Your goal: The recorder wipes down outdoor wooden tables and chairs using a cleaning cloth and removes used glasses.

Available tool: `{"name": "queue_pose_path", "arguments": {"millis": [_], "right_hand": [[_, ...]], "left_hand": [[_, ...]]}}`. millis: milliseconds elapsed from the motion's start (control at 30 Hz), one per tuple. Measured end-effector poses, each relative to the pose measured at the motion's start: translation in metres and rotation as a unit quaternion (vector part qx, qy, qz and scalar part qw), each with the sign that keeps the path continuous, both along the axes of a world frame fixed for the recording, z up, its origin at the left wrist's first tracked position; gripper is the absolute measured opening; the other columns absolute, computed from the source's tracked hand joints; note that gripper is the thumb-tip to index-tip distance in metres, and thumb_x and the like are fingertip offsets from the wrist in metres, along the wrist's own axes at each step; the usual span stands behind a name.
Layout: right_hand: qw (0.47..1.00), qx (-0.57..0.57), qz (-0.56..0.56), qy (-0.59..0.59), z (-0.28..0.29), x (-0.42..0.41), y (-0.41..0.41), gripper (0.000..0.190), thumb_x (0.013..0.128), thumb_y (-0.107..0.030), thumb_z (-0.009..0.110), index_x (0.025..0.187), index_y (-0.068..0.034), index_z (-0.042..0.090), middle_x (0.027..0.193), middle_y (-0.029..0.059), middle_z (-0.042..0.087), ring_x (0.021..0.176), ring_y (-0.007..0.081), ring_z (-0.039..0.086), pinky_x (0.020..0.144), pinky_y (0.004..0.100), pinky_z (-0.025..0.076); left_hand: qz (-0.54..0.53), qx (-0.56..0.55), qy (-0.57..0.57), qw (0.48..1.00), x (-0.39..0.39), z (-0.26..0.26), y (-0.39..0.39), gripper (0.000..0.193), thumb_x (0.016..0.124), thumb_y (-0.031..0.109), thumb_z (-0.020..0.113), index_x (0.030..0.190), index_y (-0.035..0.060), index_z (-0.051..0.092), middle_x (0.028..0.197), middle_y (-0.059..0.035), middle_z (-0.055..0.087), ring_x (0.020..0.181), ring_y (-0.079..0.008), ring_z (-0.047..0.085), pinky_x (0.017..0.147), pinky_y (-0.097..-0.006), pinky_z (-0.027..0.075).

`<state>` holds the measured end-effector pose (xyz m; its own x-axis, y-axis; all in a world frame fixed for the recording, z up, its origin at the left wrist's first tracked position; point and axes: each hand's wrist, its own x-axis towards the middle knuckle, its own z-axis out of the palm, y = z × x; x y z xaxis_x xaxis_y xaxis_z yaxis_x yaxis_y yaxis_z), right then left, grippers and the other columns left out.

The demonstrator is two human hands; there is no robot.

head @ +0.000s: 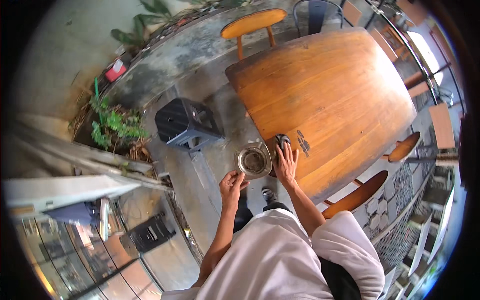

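Note:
My left hand [233,182] grips the near rim of a square ashtray with a round bowl [254,160], held beside the left edge of a wooden table [330,97]. On the table's near left corner, my right hand [286,162] rests over a dark, bunched item [282,140], perhaps a cloth, with the fingers covering part of it. A dark, leaf-like worn mark [303,143] shows on the tabletop just right of those fingers.
A black plastic stool [187,122] stands left of the table. Wooden chairs are at its far side [255,23] and near right side [356,195]. Green plants [118,125] grow by a low concrete wall [168,60]. Another black stool [152,232] is at lower left.

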<state>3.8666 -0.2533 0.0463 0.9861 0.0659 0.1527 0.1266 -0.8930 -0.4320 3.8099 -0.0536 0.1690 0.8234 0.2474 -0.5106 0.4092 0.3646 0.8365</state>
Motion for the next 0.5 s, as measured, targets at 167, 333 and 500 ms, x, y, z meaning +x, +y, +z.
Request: {"name": "queue_pose_path", "arguments": {"millis": [167, 333, 500], "right_hand": [[0.951, -0.075, -0.299, -0.015, -0.008, -0.013, -0.023, 0.061, 0.078, -0.021, 0.064, 0.134, -0.013, 0.042, 0.136, 0.0178, 0.04, 0.132, 0.0333, 0.03, 0.108, 0.0576, 0.014], [0.865, -0.073, -0.493, 0.064, -0.021, -0.027, -0.039, 0.07, 0.082, -0.026, 0.061, 0.144, -0.022, 0.03, 0.146, 0.0157, 0.029, 0.137, 0.0295, 0.025, 0.108, 0.0592, 0.014], [0.843, -0.119, -0.515, 0.095, -0.02, -0.002, -0.047, 0.064, 0.088, -0.036, 0.053, 0.145, -0.021, 0.027, 0.148, 0.0168, 0.026, 0.137, 0.0305, 0.024, 0.106, 0.0618, 0.016]], "left_hand": [[-0.095, -0.038, -0.013, 0.995, 0.05, -0.006, 0.042, 0.018, 0.087, 0.012, 0.065, 0.096, -0.0013, 0.058, 0.084, -0.0052, 0.063, 0.073, -0.0104, 0.061, 0.064, -0.0258, 0.057], [-0.194, -0.026, -0.03, 0.98, 0.121, -0.011, 0.085, 0.017, 0.087, 0.013, 0.065, 0.094, -0.0004, 0.058, 0.084, -0.0051, 0.064, 0.074, -0.0106, 0.062, 0.065, -0.0267, 0.057], [-0.236, 0.003, -0.04, 0.971, 0.199, -0.008, 0.105, 0.019, 0.087, 0.012, 0.065, 0.097, -0.0014, 0.058, 0.087, -0.005, 0.063, 0.076, -0.011, 0.062, 0.066, -0.0271, 0.057]]}}
